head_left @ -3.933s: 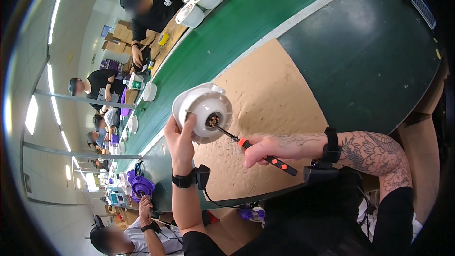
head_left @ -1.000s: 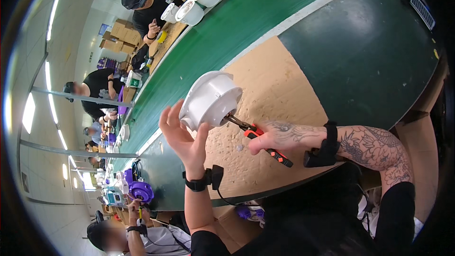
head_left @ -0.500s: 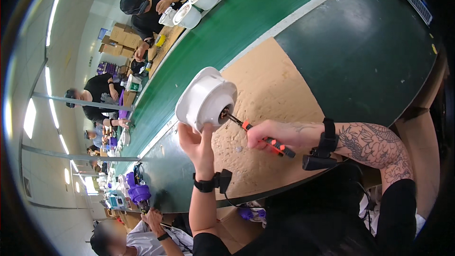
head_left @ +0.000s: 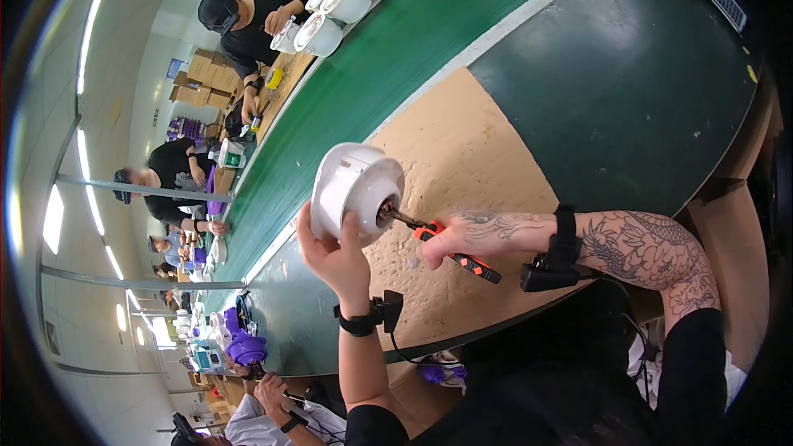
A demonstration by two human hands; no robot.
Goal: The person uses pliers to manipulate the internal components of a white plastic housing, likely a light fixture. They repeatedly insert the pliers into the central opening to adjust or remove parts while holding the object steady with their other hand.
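head view: at the cardboard sheet's [head_left: 496,157] left edge, a white housing [head_left: 345,186], hole rightward, is pinched by the nearer left hand [head_left: 337,264]; above the sheet, the right hand [head_left: 467,238] clasps pliers [head_left: 477,268] slanting toward that hole.

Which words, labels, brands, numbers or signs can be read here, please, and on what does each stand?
None can be read clearly.
White housing in the left hand: no legible lettering.
Pliers in the right hand: no legible lettering.
Tub with a green label: too small to read.
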